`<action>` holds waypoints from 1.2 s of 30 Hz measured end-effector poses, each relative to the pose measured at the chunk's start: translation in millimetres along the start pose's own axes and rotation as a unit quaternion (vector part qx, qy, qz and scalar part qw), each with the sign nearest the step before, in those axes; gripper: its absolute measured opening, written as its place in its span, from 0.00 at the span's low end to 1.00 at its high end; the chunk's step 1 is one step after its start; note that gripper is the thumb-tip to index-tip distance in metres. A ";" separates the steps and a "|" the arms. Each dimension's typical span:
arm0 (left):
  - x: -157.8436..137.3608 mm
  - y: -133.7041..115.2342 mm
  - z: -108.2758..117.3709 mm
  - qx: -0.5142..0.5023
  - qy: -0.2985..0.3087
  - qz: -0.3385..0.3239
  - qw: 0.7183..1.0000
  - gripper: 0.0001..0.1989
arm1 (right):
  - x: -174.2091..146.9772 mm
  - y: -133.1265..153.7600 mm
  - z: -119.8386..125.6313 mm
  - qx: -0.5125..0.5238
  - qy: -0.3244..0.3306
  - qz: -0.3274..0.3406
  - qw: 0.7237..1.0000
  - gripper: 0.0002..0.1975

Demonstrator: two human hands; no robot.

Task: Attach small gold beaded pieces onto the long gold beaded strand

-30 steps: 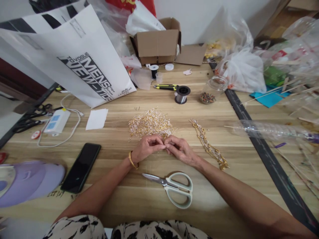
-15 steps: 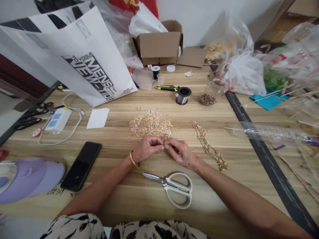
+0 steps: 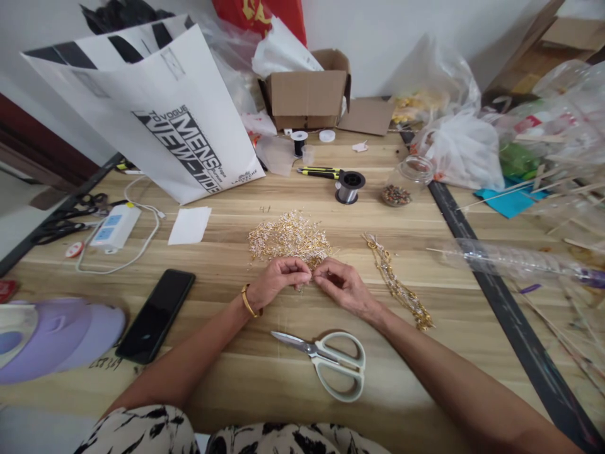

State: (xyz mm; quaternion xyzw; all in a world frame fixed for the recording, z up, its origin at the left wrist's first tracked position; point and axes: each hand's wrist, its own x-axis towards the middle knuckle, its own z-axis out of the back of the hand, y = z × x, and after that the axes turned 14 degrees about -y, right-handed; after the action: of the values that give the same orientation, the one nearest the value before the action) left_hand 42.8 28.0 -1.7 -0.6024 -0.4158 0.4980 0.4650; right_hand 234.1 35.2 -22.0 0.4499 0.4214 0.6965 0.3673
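Observation:
My left hand (image 3: 282, 282) and my right hand (image 3: 344, 287) meet fingertip to fingertip at the near edge of a pile of small gold and clear beaded pieces (image 3: 288, 236). Both are closed in a pinch. What sits between the fingertips is too small to make out, though a tiny bit hangs below the left fingers. Off to the right of my right hand lies a bundle of gold and silvery beaded strands (image 3: 397, 284). White-handled scissors (image 3: 326, 362) rest on the wood nearer my body, blades pointing left.
A black phone (image 3: 155, 315) lies left, beside a purple device (image 3: 70, 340). Toward the back are a wire spool (image 3: 348, 188), a yellow-black cutter (image 3: 319, 171), a jar of beads (image 3: 399, 189), a white paper bag (image 3: 189, 126) and a cardboard box (image 3: 307, 91). Plastic bags (image 3: 466, 139) and sticks crowd the right.
My fingertips have drawn very slightly apart, and a tiny piece now shows beneath my left fingers. The camera view has shifted a little; the objects on the table stay put.

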 end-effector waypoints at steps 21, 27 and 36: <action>-4.3 -1.1 -0.8 0.182 0.013 -0.082 0.980 0.08 | -4.5 0.4 -0.9 -0.030 -0.046 0.053 0.997 0.06; -5.9 -0.1 -4.7 0.238 0.003 -0.102 0.966 0.08 | -5.7 3.9 -1.0 -0.056 -0.013 0.128 0.990 0.05; -10.0 -3.1 -11.6 0.371 0.000 -0.173 0.912 0.06 | -7.2 0.4 -3.5 -0.087 0.027 0.177 0.980 0.04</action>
State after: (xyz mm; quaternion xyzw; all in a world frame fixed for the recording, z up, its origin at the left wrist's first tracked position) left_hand 52.6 17.4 4.3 -0.3047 -0.2988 0.5281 0.7341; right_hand 233.1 27.8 -24.7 0.4643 0.2825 0.7966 0.2648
